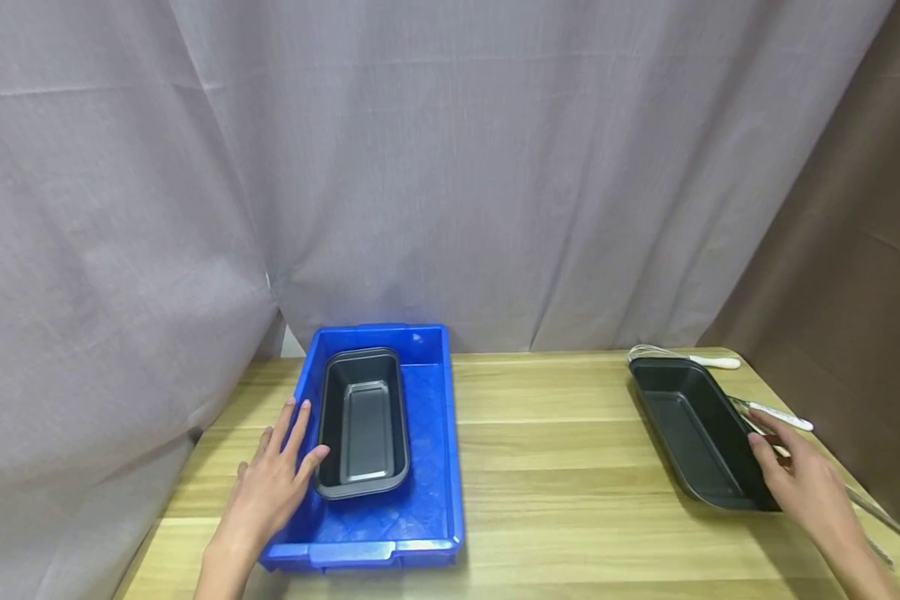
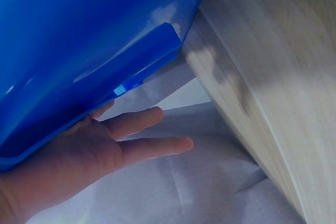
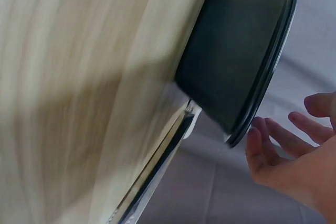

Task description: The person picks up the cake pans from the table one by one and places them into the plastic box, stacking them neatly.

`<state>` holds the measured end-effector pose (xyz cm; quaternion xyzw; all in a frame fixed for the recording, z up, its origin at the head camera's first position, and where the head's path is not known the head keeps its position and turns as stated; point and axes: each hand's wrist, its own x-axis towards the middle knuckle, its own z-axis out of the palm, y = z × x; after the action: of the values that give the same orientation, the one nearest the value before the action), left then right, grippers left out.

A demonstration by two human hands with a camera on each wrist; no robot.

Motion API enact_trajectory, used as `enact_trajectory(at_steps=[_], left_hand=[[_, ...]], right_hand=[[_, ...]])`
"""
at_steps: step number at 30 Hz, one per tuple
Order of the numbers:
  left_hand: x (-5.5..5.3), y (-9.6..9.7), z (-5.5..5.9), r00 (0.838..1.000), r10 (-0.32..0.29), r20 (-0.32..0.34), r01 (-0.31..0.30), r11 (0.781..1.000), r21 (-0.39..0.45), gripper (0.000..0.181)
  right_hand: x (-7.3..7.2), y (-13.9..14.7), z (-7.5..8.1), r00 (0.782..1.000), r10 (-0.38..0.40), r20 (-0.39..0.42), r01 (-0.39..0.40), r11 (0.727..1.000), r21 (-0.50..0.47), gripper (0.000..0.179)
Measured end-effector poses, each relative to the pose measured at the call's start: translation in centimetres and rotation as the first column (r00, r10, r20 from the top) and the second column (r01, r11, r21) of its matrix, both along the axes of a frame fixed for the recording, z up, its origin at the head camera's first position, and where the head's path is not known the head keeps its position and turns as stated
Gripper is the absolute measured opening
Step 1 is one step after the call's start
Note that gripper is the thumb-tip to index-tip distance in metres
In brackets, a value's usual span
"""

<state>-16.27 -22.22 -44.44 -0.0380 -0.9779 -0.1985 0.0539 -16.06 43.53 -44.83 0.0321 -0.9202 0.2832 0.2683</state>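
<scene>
A blue plastic bin (image 1: pixel 435 517) stands on the wooden table, with a dark loaf pan (image 1: pixel 367 433) inside along its left side. My left hand (image 1: pixel 270 483) lies over the bin's left wall, fingers straight and spread, the thumb close to the pan's rim. In the left wrist view its fingers extend outside the bin wall; the thumb is hidden. At the right stands another dark loaf pan (image 1: pixel 690 433). Beside its right rim is my right hand (image 1: pixel 810 479), thumb and forefinger parted. The right wrist view shows these fingertips at the rim's corner, without a plain grip.
A whisk (image 1: pixel 720 363) with a white handle lies behind the right pan. A white-handled utensil (image 1: pixel 787 417) and a thin metal rod (image 1: pixel 885 518) lie along the table's right edge. Grey curtain (image 1: pixel 495 183) hangs behind, brown cloth (image 1: pixel 855 275) at right.
</scene>
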Motion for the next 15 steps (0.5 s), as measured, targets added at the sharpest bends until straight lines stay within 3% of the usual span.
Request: enact_trajectory(at_steps=[4,8,15], left_hand=[[0.0,0.0,0.0,1.0,0.0,0.001,0.0,1.0,0.001,0.073],[0.0,0.0,0.1,1.0,0.004,0.007,-0.004,1.0,-0.001,0.073],[0.1,-0.1,-0.1,1.0,-0.003,-0.015,0.003,1.0,0.009,0.072]], right_hand=[[-0.1,1.2,-0.5,1.0,-0.011,-0.015,0.011,1.0,0.005,0.04],[-0.3,2.1,-1.3,0.999,-0.041,-0.025,0.043,0.995,0.087,0.032],[-0.4,3.1,-2.5,0.999,-0.028,0.03,0.023,0.987,0.157,0.019]])
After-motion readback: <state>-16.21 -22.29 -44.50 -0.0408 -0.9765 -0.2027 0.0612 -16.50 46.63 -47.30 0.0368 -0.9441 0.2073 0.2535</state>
